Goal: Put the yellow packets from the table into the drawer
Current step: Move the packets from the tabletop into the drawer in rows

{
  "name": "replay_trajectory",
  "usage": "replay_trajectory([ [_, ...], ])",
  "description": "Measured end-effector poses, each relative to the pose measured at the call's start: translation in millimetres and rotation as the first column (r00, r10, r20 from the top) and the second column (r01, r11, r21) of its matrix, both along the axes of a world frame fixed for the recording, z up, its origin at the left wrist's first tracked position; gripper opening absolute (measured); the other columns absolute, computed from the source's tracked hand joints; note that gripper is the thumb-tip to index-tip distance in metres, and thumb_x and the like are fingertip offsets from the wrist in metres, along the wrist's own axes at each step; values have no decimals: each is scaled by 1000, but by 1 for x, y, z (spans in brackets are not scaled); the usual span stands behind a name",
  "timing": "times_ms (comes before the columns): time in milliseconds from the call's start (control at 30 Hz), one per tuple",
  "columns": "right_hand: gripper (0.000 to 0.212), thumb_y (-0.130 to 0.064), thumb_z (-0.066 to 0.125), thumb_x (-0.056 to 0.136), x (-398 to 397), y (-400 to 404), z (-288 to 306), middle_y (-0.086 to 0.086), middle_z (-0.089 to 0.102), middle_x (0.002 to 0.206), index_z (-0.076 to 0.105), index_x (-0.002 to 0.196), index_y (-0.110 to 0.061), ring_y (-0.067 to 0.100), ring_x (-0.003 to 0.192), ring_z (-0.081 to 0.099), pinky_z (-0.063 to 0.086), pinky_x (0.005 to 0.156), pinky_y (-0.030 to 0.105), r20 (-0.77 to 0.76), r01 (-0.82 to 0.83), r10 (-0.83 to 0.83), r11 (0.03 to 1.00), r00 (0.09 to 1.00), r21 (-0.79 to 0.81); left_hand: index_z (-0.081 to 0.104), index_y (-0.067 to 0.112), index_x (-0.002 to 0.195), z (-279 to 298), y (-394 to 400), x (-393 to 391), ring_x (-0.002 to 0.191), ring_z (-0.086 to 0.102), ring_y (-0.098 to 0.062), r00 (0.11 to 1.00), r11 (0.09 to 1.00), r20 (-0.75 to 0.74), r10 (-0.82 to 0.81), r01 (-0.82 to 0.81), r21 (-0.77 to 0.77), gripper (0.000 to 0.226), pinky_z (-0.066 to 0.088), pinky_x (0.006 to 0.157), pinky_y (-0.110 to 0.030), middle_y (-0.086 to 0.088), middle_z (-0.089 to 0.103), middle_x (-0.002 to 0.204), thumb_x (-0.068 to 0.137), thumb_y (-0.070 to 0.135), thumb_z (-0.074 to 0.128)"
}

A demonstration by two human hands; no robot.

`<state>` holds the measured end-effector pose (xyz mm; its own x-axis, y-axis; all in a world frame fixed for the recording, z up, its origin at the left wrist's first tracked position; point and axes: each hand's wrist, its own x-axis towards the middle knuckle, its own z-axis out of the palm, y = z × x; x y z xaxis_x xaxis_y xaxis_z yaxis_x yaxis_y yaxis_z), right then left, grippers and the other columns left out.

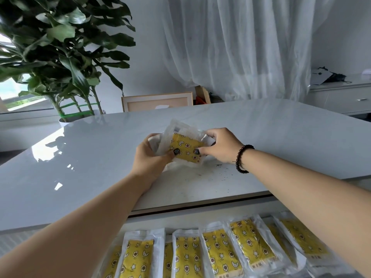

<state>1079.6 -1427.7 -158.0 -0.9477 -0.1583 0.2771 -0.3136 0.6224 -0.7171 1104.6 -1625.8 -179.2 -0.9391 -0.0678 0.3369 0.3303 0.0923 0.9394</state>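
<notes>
- Bench (80, 157), pale grey and glossy, fills the middle of the view; its near edge runs just above the open drawer (200, 219), its far edge curves below a leafy plant (56, 57) and white curtain (230, 47), and wide bare surface lies to either side of the hands.
- Drawer sits below the bench's near edge, holding a row of yellow packets (249, 245) in clear wrappers laid side by side and partly overlapping; the bottom of the frame cuts off their lower ends, and both forearms cover the outer ones, so a count is not possible.
- Both arms reach forward over the drawer and meet at mid-bench.
- Left hand (152, 157) is curled round the left end of a small stack of packets (186, 149), thumb pressed on the yellow face of the top one.
- Right hand (218, 147), with a dark bead bracelet (242, 159) at the wrist, grips the right end, thumb likewise on top and fingers bent over the far edge.
- Stack is tilted, its near edge touching or just above the bench; how many packets it holds is unclear, since the wrappers overlap and blur.
- Dark specks (218, 166) mark the bench just beside the right hand.
</notes>
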Motion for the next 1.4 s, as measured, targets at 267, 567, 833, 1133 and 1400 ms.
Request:
replay_trajectory([
  [267,45,-22,82,71,1,-2,1,-2,64,95,60,110,-20,13,79,64,50,77,20,-175,-13,3,998,985,-59,65,20,104,2,6,5,76,67,0,996,967,-3,-88,84,-240,41,52,66,-14,3,71,92,75,-7,74],
  [567,32,-19,65,84,-52,18,-16,7,56,122,59,115,-13,19,107,55,41,82,22,-33,363,-363,932,931,-1,63,22,103,-4,-11,-16,90,68,-23,907,852,225,356,-414,321,31,56,87,-41,-1,69,93,80,3,69],
  [833,99,-69,65,69,-69,-16,16,12,42,136,32,138,-5,31,126,42,39,98,34,190,432,-501,847,845,311,56,30,103,-6,-12,-21,91,64,-19,843,781,211,495,-538,317,32,54,82,-33,-2,65,108,80,10,67],
  [1133,79,-53,74,66,-102,-44,5,5,51,127,45,130,-16,23,118,51,41,91,27,284,455,-563,812,776,366,56,33,97,-6,-9,-18,91,65,-18,847,795,201,492,-531,292,31,55,88,-39,5,66,96,79,9,66],
  [1400,38,-11,60,83,-109,-49,12,11,60,121,55,119,-2,32,106,60,50,92,36,347,601,-491,651,799,-464,49,30,103,-8,-13,-15,89,58,-18,810,760,222,543,-587,278,26,48,81,-31,11,57,89,87,13,59],
])
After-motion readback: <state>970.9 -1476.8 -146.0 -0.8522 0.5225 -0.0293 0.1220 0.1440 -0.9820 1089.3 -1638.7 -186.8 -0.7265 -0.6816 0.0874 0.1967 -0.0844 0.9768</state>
